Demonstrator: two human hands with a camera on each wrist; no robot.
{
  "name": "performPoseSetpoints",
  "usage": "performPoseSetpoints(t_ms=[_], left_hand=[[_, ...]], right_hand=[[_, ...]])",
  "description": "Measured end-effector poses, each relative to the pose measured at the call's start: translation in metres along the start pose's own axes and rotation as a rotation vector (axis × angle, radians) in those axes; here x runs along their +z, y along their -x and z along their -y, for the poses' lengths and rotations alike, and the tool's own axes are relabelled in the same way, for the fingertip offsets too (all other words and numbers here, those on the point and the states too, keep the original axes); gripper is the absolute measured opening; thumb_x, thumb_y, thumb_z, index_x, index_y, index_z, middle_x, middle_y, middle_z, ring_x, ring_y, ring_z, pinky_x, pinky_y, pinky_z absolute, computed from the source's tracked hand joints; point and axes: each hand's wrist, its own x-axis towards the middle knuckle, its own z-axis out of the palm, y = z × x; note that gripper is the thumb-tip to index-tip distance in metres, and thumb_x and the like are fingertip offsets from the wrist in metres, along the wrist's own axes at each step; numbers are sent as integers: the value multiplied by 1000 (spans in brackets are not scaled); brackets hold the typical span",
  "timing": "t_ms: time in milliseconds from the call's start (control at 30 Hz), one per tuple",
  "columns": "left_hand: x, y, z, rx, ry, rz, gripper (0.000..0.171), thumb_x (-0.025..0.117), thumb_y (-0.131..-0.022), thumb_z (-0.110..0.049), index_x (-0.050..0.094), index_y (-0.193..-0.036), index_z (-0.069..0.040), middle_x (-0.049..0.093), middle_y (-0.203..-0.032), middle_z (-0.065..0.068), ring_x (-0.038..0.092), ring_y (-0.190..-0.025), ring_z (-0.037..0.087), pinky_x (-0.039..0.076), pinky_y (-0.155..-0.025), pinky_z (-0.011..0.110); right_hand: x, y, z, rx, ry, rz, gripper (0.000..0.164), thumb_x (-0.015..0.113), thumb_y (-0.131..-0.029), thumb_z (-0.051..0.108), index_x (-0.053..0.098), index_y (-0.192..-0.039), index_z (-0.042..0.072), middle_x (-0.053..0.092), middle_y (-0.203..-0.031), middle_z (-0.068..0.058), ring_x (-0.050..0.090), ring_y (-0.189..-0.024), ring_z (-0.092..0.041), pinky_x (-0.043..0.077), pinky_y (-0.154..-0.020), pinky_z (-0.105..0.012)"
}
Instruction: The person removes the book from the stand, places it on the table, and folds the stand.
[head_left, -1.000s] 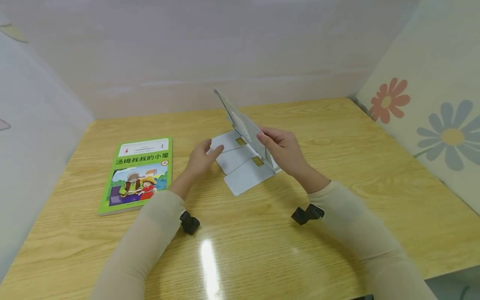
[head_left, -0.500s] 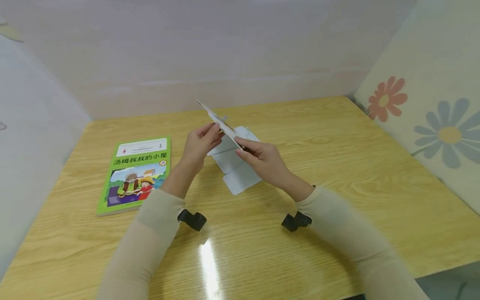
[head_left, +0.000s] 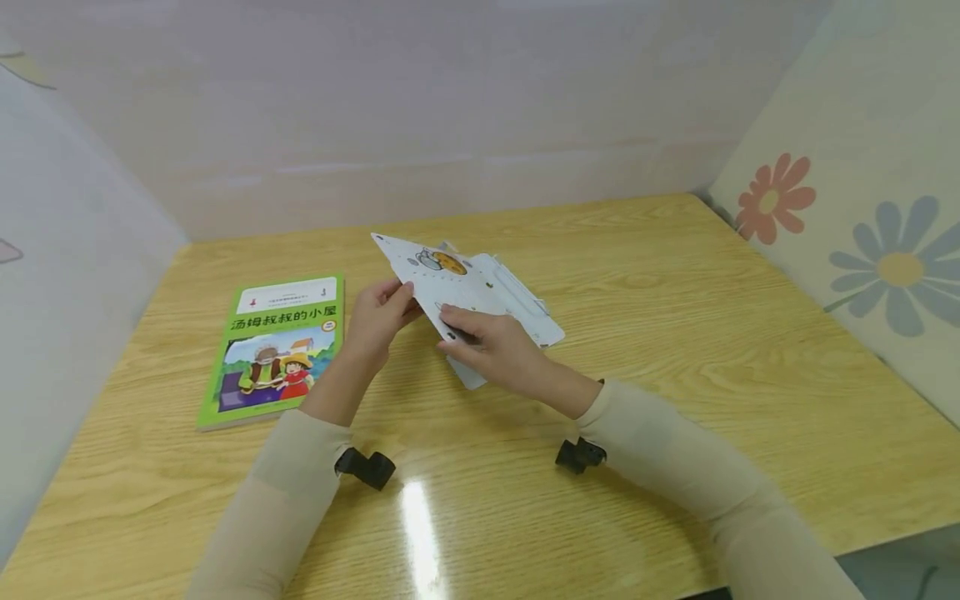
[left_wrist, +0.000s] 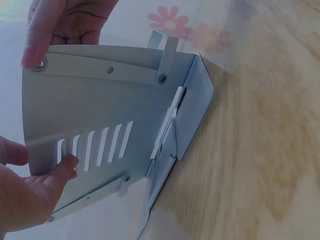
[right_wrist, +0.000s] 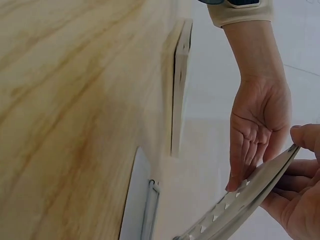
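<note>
A white metal book stand (head_left: 423,287) with a cartoon printed on its front panel tilts up over the table, its base (head_left: 543,329) behind and to the right. My left hand (head_left: 375,321) pinches the panel's left edge, and in the left wrist view its fingers reach the slots (left_wrist: 97,147) on the back. My right hand (head_left: 495,346) grips the panel's near corner, thumb in front and fingers underneath. Two flat arms with rivets run along the panel's back, and a hinge (left_wrist: 168,122) joins it to the folded base plate (left_wrist: 197,107).
A green picture book (head_left: 273,350) lies face up on the wooden table (head_left: 675,333), left of my left hand. The table's back edge meets a pale wall (head_left: 480,108), and a wall with painted flowers (head_left: 900,267) rises at the right.
The panel has swung down toward me, so its printed front now faces up. My left hand, apart from it at first, has taken its left edge. My right hand has moved left and nearer.
</note>
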Motion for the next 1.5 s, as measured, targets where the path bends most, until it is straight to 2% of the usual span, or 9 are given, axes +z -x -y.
performPoseSetpoints(t_ms=[233, 433, 600, 733, 867, 967, 1067, 1333, 1500], left_hand=[[-10, 4, 10, -75, -2, -56, 38, 35, -99, -7, 42, -134, 8, 47, -137, 23, 50, -122, 28, 45, -99, 33], [-17, 7, 21, -178, -105, -155, 30, 39, -97, -7, 53, -114, 14, 54, -127, 24, 60, -94, 13, 52, -87, 25], [-20, 9, 29, -256, -155, -223, 30, 43, -95, -7, 55, -115, 13, 57, -123, 23, 59, -85, 9, 53, -84, 26], [-22, 9, 33, -299, -171, -242, 27, 45, -94, -7, 57, -110, 11, 57, -120, 21, 59, -88, 12, 52, -86, 27], [-26, 9, 38, -350, -172, -235, 14, 48, -93, -6, 56, -91, 5, 58, -105, 12, 57, -83, 10, 52, -75, 20], [-26, 8, 41, -369, -147, -233, 12, 48, -93, -4, 53, -82, 1, 56, -89, 6, 56, -74, 8, 53, -68, 17], [-25, 7, 45, -375, -139, -234, 11, 48, -92, -2, 53, -83, 2, 55, -85, 5, 56, -72, 8, 53, -68, 18], [-21, 4, 52, -381, -154, -225, 14, 49, -88, 4, 56, -99, 11, 56, -106, 17, 59, -83, 15, 54, -74, 22], [-20, 2, 55, -371, -160, -217, 24, 48, -87, 6, 55, -108, 15, 56, -111, 21, 59, -82, 14, 54, -73, 21]], right_hand=[[12, -4, 5, 20, 113, 125, 44, 65, -87, 18, 55, -125, -3, 57, -127, -15, 54, -120, -24, 46, -98, -32], [25, -7, 7, 68, 191, 254, 47, 65, -87, 21, 55, -127, -2, 54, -133, -13, 50, -125, -23, 41, -103, -32], [34, -9, 7, 81, 259, 328, 45, 66, -86, 22, 57, -124, -1, 53, -134, -12, 48, -127, -23, 39, -106, -33], [39, -10, 8, 77, 323, 406, 46, 64, -88, 25, 56, -126, 0, 50, -137, -12, 45, -130, -22, 36, -108, -32], [39, -10, 6, 36, 359, 476, 45, 61, -90, 27, 55, -126, 1, 48, -139, -13, 43, -132, -23, 35, -109, -32], [30, -10, 2, 41, 355, 488, 44, 61, -89, 29, 56, -125, 3, 46, -141, -12, 40, -133, -23, 34, -110, -35], [13, -12, -8, 72, 369, 454, 53, 63, -88, 33, 52, -130, 3, 42, -144, -11, 36, -136, -24, 31, -112, -38], [-33, -3, -58, 212, 451, 418, 97, 69, -81, 43, 16, -145, -7, 14, -154, -22, 13, -143, -34, 16, -117, -45], [-44, 6, -90, 320, 393, 401, 108, 71, -79, 44, 6, -144, -12, 8, -152, -30, 7, -142, -41, 13, -116, -50]])
